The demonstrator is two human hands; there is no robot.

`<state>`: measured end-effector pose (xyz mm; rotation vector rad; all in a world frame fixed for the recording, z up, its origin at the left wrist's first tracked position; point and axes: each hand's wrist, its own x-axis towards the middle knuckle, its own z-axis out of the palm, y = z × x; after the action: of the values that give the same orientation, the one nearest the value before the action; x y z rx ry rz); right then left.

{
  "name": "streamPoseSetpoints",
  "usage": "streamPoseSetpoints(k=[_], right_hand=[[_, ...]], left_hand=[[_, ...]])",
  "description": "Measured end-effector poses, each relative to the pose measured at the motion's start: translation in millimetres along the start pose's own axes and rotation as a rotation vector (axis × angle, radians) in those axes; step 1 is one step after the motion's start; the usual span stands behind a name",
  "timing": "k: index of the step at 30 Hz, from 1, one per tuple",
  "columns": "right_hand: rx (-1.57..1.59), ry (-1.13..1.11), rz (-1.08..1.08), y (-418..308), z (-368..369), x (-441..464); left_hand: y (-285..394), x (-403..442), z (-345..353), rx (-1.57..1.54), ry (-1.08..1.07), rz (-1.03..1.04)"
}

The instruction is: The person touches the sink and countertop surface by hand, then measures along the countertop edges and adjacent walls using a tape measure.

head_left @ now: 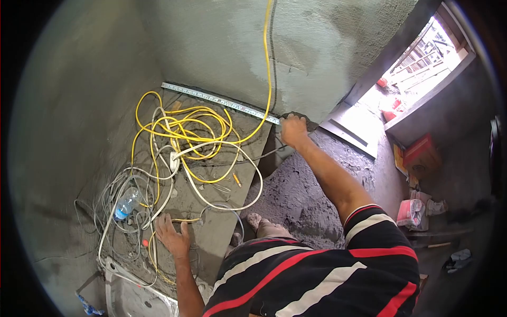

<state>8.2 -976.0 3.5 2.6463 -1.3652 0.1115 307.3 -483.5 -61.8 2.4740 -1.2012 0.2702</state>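
Note:
A tape measure (219, 101) lies stretched along the back edge of the concrete counter (211, 238), against the wall. Its near-right end runs into my right hand (293, 130), whose fingers are closed on it at the counter's corner; the case is hidden. My left hand (171, 235) rests on the counter with its fingers spread, holding nothing, close to some thin cords. Coils of yellow cable (198, 138) and a white power cord (252, 198) with a socket block (174, 161) cover much of the counter. A clear plastic bottle (127, 204) lies among grey wires.
A metal sink (113, 274) is set at the counter's near-left end. Rough sand or mortar (301, 195) covers the floor beside my feet. A bright doorway (422, 63) opens at upper right, with a red box (422, 156) and bags (414, 212) along the right wall.

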Motion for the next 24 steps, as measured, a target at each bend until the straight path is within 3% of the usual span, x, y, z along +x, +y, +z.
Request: streamPoseSetpoints(k=[24], right_hand=[[-0.025, -0.043, 0.021, -0.4, -4.5, 4.5]], left_hand=[[0.0, 4.0, -3.3, -0.018, 0.009, 0.009]])
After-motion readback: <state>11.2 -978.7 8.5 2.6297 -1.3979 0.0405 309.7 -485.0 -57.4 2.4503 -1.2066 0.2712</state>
